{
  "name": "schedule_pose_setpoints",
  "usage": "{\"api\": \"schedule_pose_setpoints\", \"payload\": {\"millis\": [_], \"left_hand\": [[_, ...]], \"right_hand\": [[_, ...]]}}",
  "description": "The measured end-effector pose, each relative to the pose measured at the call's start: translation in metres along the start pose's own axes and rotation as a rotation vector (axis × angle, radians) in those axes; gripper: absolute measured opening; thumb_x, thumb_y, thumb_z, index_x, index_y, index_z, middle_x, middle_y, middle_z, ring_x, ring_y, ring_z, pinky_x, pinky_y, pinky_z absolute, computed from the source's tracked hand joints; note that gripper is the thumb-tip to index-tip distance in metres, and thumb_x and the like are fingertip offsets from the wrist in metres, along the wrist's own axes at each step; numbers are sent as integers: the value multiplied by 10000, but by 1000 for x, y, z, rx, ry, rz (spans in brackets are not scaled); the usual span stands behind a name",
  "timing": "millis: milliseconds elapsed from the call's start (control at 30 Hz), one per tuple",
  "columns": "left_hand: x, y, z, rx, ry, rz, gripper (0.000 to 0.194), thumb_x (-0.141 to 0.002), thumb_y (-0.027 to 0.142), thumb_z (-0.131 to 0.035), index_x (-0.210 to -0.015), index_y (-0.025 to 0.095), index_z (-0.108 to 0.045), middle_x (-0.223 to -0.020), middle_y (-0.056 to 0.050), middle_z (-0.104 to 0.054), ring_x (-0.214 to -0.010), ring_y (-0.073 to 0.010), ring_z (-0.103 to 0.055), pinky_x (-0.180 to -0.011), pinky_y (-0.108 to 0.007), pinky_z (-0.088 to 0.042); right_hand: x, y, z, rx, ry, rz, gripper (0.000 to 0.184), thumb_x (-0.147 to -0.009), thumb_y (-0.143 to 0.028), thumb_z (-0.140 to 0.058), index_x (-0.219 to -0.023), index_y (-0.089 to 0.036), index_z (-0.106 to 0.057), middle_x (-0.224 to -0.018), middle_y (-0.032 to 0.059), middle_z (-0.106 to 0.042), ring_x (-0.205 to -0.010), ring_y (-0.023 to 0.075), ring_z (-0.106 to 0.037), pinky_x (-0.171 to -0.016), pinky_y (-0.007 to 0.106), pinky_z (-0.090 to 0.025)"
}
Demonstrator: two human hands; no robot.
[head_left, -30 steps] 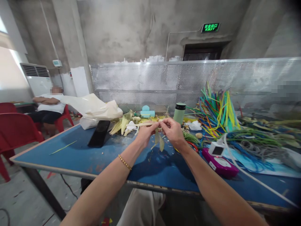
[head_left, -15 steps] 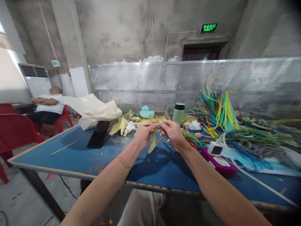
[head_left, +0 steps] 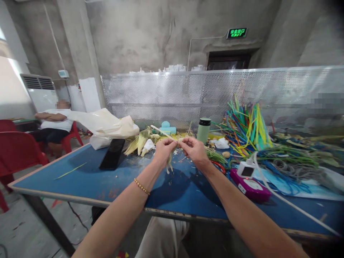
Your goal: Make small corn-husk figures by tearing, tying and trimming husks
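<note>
My left hand [head_left: 163,152] and my right hand [head_left: 195,150] meet fingertip to fingertip above the blue table [head_left: 129,186], both pinched closed. Between them is a dried husk strip [head_left: 170,164], its pale end dangling below my left fingers. A thin cream-coloured stalk [head_left: 162,132] sticks out up and to the left from the same pinch. Exactly how strip and stalk are joined is hidden by my fingers. Behind my left hand lie loose dried husks [head_left: 142,141] and crumpled white tissue [head_left: 148,146].
A black phone [head_left: 112,154] and a white plastic bag [head_left: 113,123] lie left. Farther back stands a green flask [head_left: 203,130]. To the right are colourful strips [head_left: 248,125], a purple power strip [head_left: 251,186] and a white cable [head_left: 290,204]. A person [head_left: 57,120] sits at far left.
The pale stalk has swung from nearly level to slanting up and left. The broad husk piece hanging below now looks narrower and split. Both hands remain in about the same place.
</note>
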State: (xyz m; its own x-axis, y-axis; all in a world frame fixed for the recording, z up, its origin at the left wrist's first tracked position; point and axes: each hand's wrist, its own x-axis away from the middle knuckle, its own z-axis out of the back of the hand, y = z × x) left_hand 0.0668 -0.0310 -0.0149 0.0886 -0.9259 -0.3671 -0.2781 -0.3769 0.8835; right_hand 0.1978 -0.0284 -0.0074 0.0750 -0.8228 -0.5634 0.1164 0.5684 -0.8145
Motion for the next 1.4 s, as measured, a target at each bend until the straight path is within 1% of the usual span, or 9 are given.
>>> {"api": "schedule_pose_setpoints", "payload": {"millis": [167,367,500,600,767,933,1167,1300,1400], "left_hand": [[0,1,0,-75,-50,-130,192,-668,303,-719,-658,122,-654,-592,6,-570,-560,-87,-433,-550,-233,-308],[-2,-2,3,-142,-69,-225,168,-696,306,-717,-713,146,-668,-633,8,-589,-600,-105,-463,-596,-235,-345],[-4,-4,3,-141,-103,-233,170,-718,298,-696,-804,151,-683,-762,-20,-637,-631,-114,-495,-603,-231,-366],[-7,-5,4,-171,-145,-204,155,-738,287,-669,-808,150,-682,-748,-29,-630,-620,-124,-499,-598,-239,-369],[-9,-4,6,-337,-45,-334,97,-705,195,-683,-637,147,-634,-658,-16,-574,-624,-127,-476,-612,-245,-336],[-4,-4,3,-336,-21,-357,41,-725,157,-650,-696,159,-622,-644,-7,-577,-616,-132,-486,-607,-246,-331],[-5,-7,3,-206,-9,-259,69,-693,176,-685,-678,149,-623,-631,-1,-566,-608,-123,-494,-607,-245,-357],[-7,-8,3,191,-126,3,124,-672,163,-710,-685,128,-591,-644,2,-566,-591,-95,-511,-620,-238,-399],[-7,-7,3,348,-172,211,159,-653,132,-737,-689,104,-584,-633,-2,-564,-549,-71,-513,-604,-225,-416]], "right_hand": [[1,-4,1,-37,-21,-29,325,-716,-473,-691,-700,-166,-585,-469,-45,-496,-392,79,-410,-377,213,-316],[3,-9,6,-130,-117,-82,333,-702,-457,-719,-683,-157,-575,-541,-34,-530,-451,72,-448,-431,211,-359],[3,-10,9,-185,-185,-72,320,-715,-436,-721,-704,-153,-571,-590,-33,-545,-482,65,-465,-454,203,-366],[3,-9,10,-218,-220,-71,311,-734,-434,-709,-717,-161,-563,-571,-37,-542,-478,72,-475,-454,203,-381],[1,-8,7,-116,-92,-102,349,-728,-492,-694,-722,-159,-589,-622,-3,-607,-435,76,-482,-396,207,-364],[0,-8,7,91,-61,-99,379,-673,-506,-726,-603,-154,-604,-544,12,-602,-457,98,-500,-418,216,-369],[1,-7,10,79,-123,-74,170,-666,-307,-686,-644,-143,-649,-583,0,-616,-538,106,-520,-537,234,-406],[0,-9,10,16,-150,-67,158,-661,-297,-683,-680,-147,-639,-608,-5,-622,-547,98,-507,-549,233,-399],[0,-11,10,-17,-191,-65,172,-658,-306,-688,-682,-145,-630,-625,5,-637,-556,98,-507,-549,232,-395]]}}
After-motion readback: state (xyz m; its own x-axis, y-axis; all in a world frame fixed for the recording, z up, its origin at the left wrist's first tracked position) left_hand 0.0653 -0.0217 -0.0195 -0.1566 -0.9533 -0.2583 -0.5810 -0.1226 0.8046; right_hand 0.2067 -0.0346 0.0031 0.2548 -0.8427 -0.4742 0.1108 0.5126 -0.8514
